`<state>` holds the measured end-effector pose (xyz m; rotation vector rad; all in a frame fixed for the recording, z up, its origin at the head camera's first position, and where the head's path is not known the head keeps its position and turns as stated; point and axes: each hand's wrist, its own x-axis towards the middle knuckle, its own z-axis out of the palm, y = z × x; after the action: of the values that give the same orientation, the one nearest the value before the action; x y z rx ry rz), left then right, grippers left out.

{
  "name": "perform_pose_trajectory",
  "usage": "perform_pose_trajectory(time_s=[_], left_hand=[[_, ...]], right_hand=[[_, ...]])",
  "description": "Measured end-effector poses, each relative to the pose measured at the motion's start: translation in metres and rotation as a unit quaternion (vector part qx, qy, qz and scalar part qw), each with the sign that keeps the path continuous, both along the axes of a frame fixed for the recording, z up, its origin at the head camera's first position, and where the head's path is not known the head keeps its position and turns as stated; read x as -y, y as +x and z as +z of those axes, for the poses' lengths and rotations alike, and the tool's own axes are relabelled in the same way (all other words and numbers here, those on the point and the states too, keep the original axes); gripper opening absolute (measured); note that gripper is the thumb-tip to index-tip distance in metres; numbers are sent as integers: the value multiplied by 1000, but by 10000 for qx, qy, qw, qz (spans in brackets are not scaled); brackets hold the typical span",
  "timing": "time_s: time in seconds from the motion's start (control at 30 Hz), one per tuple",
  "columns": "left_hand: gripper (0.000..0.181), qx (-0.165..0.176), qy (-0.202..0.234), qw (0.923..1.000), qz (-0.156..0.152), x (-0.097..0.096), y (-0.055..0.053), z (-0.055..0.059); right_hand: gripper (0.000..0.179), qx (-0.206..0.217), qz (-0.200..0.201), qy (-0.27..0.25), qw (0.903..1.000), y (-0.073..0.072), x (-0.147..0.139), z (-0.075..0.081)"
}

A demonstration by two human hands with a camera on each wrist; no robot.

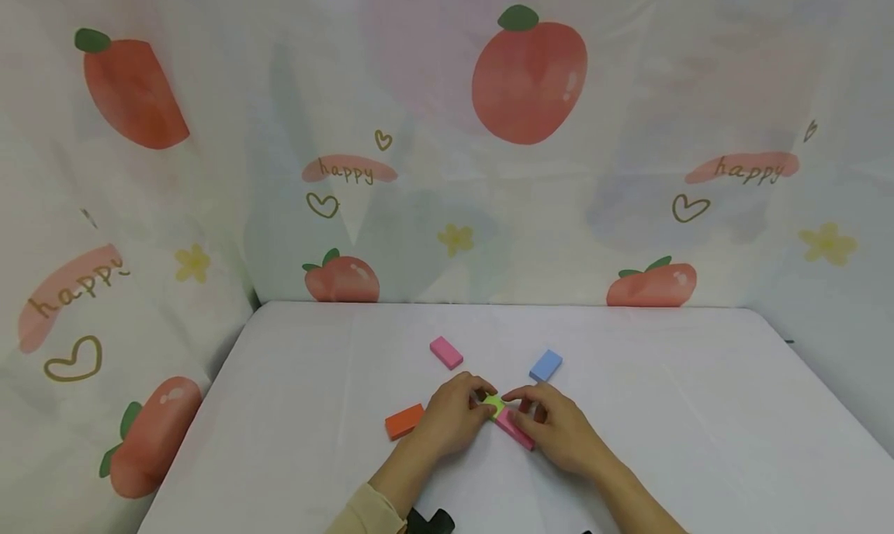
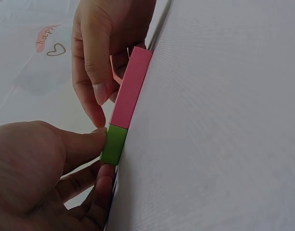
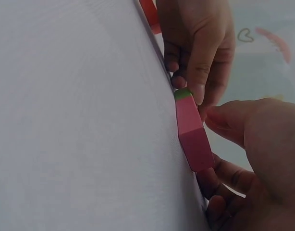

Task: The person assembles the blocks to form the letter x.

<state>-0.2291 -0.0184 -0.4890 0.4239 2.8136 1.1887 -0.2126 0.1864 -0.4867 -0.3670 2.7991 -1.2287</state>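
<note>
My left hand (image 1: 452, 411) pinches a small green block (image 2: 114, 144) between thumb and fingers, low on the white table. End to end against it lies a long pink block (image 2: 131, 86), and the two make one straight bar. My right hand (image 1: 559, 429) hovers around this bar with bent fingers. Its thumb (image 3: 227, 118) stands slightly off the pink block, while its index fingertip reaches the joint beside the green block. The other right fingers lie low by the pink block's side, partly hidden.
An orange block (image 1: 404, 422) lies left of my left hand. Farther back are another pink block (image 1: 446, 352) and a blue block (image 1: 545, 365). The white table (image 1: 663, 379) meets a printed cloth backdrop at the back and left. A black object (image 1: 431, 521) shows at the front edge.
</note>
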Motion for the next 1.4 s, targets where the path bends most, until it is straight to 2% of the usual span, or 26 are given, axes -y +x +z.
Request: perform_pose_trajectory(time_s=[0.57, 0.8, 1.17, 1.4], left_hand=[[20, 29, 27, 10000, -36, 1, -1, 2], [20, -151, -47, 9997, -184, 1, -2, 3], [19, -176, -37, 9997, -176, 2, -1, 0], [19, -197, 11, 9996, -218, 2, -1, 0]], right_hand=[[28, -343, 229, 59, 9991, 3, 1, -2], [28, -554, 262, 53, 9981, 3, 0, -6], [30, -601, 283, 144, 9977, 3, 1, -8], [31, -464, 276, 188, 9984, 4, 1, -7]])
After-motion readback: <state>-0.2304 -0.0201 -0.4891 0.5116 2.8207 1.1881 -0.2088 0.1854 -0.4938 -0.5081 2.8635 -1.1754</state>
